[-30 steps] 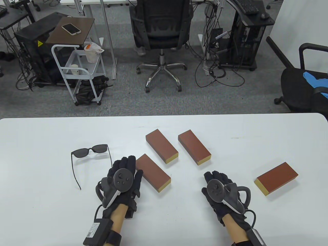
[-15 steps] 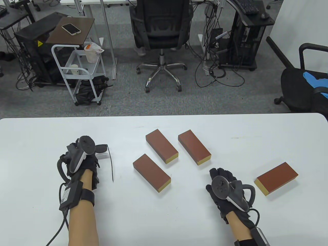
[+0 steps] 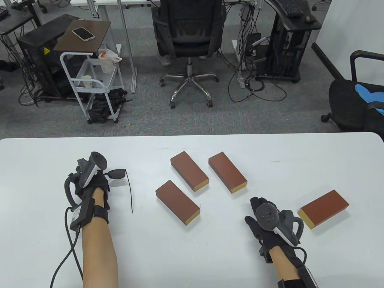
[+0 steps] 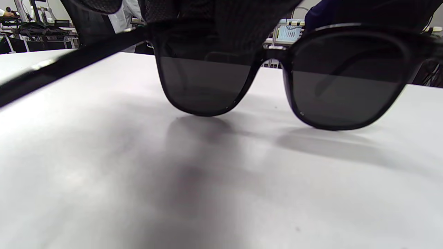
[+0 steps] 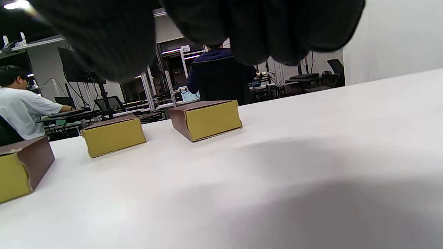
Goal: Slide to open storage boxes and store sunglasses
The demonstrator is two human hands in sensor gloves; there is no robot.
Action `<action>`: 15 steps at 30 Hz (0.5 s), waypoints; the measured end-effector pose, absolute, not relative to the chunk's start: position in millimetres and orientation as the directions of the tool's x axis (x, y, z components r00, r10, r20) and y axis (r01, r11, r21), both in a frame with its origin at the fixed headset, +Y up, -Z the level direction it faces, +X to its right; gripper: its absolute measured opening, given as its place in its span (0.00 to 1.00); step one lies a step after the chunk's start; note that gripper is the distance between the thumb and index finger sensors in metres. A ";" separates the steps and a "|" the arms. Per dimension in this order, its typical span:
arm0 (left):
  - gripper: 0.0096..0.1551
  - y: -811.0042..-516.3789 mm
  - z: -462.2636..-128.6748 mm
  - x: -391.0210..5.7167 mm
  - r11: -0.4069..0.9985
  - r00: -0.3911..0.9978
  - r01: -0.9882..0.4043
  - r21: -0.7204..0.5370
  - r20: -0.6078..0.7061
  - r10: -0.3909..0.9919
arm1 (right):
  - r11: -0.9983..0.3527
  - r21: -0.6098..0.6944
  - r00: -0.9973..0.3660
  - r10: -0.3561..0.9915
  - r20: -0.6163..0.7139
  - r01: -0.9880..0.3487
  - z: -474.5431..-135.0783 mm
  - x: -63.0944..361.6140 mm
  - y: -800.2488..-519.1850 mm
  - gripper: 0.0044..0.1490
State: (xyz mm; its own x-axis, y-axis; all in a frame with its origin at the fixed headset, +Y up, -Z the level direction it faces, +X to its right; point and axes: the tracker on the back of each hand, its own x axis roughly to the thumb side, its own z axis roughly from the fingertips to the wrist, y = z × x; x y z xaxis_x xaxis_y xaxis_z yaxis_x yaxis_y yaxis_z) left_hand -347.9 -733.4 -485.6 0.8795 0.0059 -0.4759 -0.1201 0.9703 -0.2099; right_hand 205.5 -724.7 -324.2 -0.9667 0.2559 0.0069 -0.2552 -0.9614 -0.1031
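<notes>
Black sunglasses [image 3: 117, 173] lie unfolded on the white table [image 3: 45, 156] at the left. My left hand [image 3: 97, 177] sits over their left lens and grips the frame there. In the left wrist view the gloved fingers [image 4: 214, 15] curl over the top rim of the sunglasses [image 4: 342, 86], whose lower rims sit at the table. Several closed brown boxes with yellow ends lie mid-table: a near one [image 3: 177, 202], two farther ones [image 3: 189, 171] [image 3: 227, 172], and one at the right [image 3: 323, 208]. My right hand [image 3: 258, 207] rests empty, left of the right box, fingers [image 5: 242, 24] loosely curled.
One open temple arm [image 3: 130, 195] of the sunglasses points toward the near table edge. Beyond the far edge are an office chair [image 3: 189, 33], a white cart [image 3: 90, 81] and computer racks. Another chair [image 3: 357, 99] stands at the right.
My left hand left the near box, crossed to the left and settled on the sunglasses' left lens. My right hand drifted a little right and toward me.
</notes>
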 end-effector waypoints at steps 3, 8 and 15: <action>0.26 -737.7 -483.9 -348.4 0.980 0.882 -0.081 -0.180 -0.470 -0.013 | -0.963 -0.102 -0.968 0.251 0.016 -0.251 -323.9 206.7 -725.2 0.42; 0.23 -738.2 -478.1 -348.9 0.982 0.892 -0.086 -0.166 -0.451 0.002 | -0.962 -0.115 -0.968 0.249 0.016 -0.249 -323.6 208.0 -724.5 0.42; 0.23 -717.1 -461.7 -343.8 0.987 0.915 -0.080 -0.138 -0.403 0.018 | -0.965 -0.129 -0.973 0.226 0.046 -0.230 -322.0 202.5 -721.9 0.42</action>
